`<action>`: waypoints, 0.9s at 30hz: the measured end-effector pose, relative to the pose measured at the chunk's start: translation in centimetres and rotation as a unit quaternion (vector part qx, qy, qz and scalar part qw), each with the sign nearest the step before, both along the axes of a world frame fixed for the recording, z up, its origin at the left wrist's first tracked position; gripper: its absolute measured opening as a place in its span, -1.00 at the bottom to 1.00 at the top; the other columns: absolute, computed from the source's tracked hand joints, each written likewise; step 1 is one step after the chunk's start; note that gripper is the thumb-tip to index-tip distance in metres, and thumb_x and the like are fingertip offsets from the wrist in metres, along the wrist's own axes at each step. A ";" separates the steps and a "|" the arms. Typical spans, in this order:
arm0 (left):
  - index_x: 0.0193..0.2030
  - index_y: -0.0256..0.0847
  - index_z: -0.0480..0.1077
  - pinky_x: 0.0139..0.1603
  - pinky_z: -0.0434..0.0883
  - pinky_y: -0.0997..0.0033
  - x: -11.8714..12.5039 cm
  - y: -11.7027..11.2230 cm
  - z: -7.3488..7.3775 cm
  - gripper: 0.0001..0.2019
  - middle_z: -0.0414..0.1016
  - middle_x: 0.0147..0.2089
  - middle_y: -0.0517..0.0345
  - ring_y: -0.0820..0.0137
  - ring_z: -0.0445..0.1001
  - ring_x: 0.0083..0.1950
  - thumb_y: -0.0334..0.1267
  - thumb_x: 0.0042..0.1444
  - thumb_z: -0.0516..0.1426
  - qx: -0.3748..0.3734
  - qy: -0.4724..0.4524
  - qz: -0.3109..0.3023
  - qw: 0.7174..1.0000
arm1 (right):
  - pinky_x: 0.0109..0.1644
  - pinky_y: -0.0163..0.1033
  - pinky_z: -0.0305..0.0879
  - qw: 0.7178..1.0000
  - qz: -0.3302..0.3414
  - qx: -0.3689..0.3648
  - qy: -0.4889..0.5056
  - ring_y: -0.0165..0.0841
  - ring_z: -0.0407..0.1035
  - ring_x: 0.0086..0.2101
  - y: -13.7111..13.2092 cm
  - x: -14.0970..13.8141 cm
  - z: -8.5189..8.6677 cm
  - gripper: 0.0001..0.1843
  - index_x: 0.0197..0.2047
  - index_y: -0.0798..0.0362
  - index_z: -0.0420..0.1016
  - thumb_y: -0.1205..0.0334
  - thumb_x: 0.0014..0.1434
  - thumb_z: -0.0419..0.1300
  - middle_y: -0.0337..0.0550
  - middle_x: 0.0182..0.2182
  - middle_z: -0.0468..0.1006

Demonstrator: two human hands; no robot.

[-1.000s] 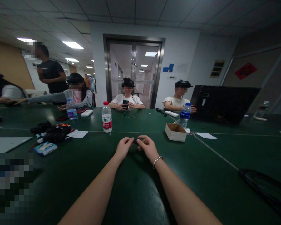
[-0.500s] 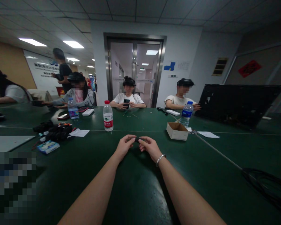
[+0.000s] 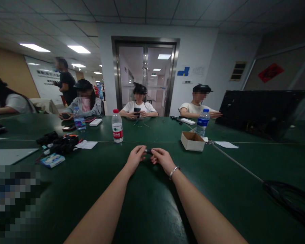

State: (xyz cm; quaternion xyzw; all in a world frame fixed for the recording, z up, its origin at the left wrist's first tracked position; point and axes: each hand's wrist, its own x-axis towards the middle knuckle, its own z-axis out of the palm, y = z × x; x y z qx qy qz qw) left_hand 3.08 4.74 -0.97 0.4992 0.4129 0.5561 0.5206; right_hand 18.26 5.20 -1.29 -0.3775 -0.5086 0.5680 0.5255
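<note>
Both hands meet above the green table (image 3: 152, 189), holding a small dark stick-shaped object (image 3: 149, 151) between them. My left hand (image 3: 136, 157) pinches its left end, where a paler bit shows by the fingertips. From the other side, the thumb and fingers of my right hand (image 3: 162, 159) close on the black right end. A silver bracelet circles my right wrist. The object is too small and dark to tell its exact kind. Nearest to the hands are a red-capped water bottle (image 3: 117, 126) and an open cardboard box (image 3: 192, 142).
A blue-capped bottle (image 3: 202, 122) stands behind the box. On the left lie black gear with straps (image 3: 62, 144) and a blue tissue pack (image 3: 52, 160). Coiled black cable (image 3: 289, 200) lies at right, below a large black screen (image 3: 259, 113). Several people sit across the table.
Between my fingers, a pale bit now shows at the object's left end, and my hands are slightly farther apart. Across the table, the person by the screen has shifted a hand.
</note>
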 end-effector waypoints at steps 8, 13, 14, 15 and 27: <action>-0.20 -0.22 0.42 -0.33 0.32 0.53 0.1 -0.3 0.3 -0.74 0.44 -0.13 0.02 0.35 0.41 -0.17 -0.26 -0.10 0.17 0.060 0.041 0.014 0.997 | -0.61 -0.45 0.27 1.000 0.001 -0.006 -0.002 -0.47 0.33 -0.64 -0.1 0.0 0.2 -0.67 -0.22 0.23 0.38 0.20 0.00 0.29 -0.17 -0.63 0.45; -0.12 -0.22 0.38 -0.31 0.35 0.48 0.1 -0.1 0.1 -0.67 0.39 -0.07 -0.03 0.32 0.40 -0.14 -0.18 -0.05 0.16 0.043 0.042 0.022 0.998 | -0.59 -0.44 0.29 1.000 0.004 -0.007 0.005 -0.46 0.34 -0.62 -0.1 0.1 0.2 -0.67 -0.21 0.22 0.37 0.19 0.00 0.29 -0.16 -0.62 0.46; -0.12 -0.23 0.38 -0.34 0.35 0.48 0.1 -0.1 0.1 -0.67 0.40 -0.10 -0.04 0.31 0.40 -0.15 -0.15 -0.04 0.15 0.038 0.053 0.026 0.998 | -0.60 -0.44 0.29 1.000 0.003 -0.007 0.005 -0.46 0.34 -0.62 0.0 0.1 0.2 -0.66 -0.22 0.22 0.38 0.18 0.00 0.30 -0.16 -0.62 0.46; -0.14 -0.24 0.38 -0.36 0.34 0.49 0.1 -0.2 0.1 -0.68 0.41 -0.14 -0.04 0.32 0.40 -0.17 -0.14 -0.02 0.13 0.039 0.066 0.029 0.997 | -0.60 -0.44 0.29 1.000 0.003 -0.007 0.004 -0.46 0.34 -0.62 0.0 0.1 0.2 -0.66 -0.22 0.22 0.38 0.18 -0.01 0.30 -0.16 -0.62 0.46; -0.12 -0.21 0.37 -0.33 0.33 0.49 0.3 -0.6 0.4 -0.69 0.41 -0.14 0.02 0.37 0.39 -0.21 -0.36 -0.08 0.08 0.074 0.102 0.015 0.992 | -0.62 -0.46 0.27 1.000 0.002 -0.009 0.010 -0.47 0.33 -0.64 -0.1 0.0 0.3 -0.76 -0.24 0.20 0.37 0.25 0.04 0.26 -0.18 -0.63 0.45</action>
